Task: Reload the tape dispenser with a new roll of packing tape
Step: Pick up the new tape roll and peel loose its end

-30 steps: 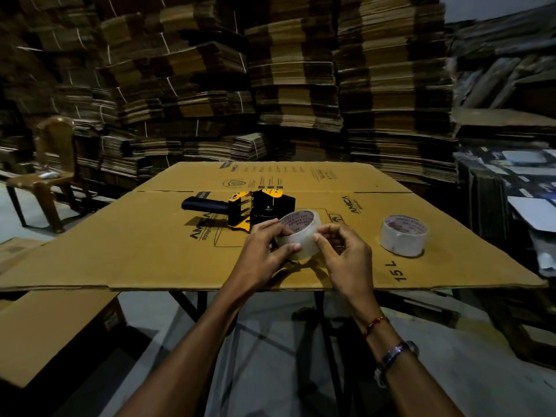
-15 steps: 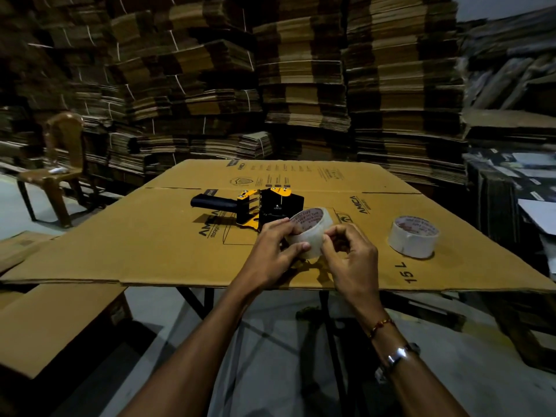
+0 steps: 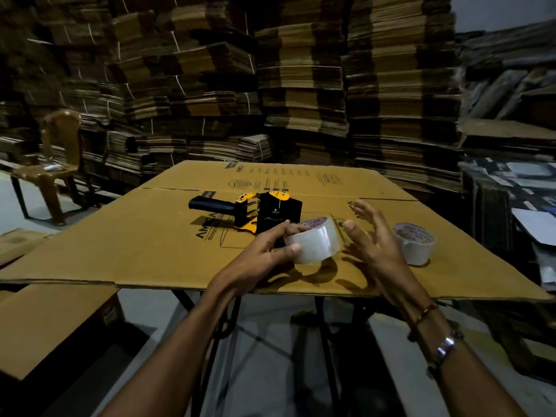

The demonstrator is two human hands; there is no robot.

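Clear packing tape roll [image 3: 313,243] with a printed cardboard core sits gripped in the left hand [image 3: 264,254], just before the black-and-yellow tape dispenser [image 3: 255,213]. Right hand [image 3: 373,248] hovers beside it, fingers spread. Flattened brown cardboard sheet [image 3: 150,245] covering the counter reads "15 L"; other print is unreadable.

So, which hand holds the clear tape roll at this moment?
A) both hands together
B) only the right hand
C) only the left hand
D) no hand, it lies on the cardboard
C: the left hand grips the clear tape roll with thumb and fingers, while the right hand is beside it with fingers spread, not touching the roll.
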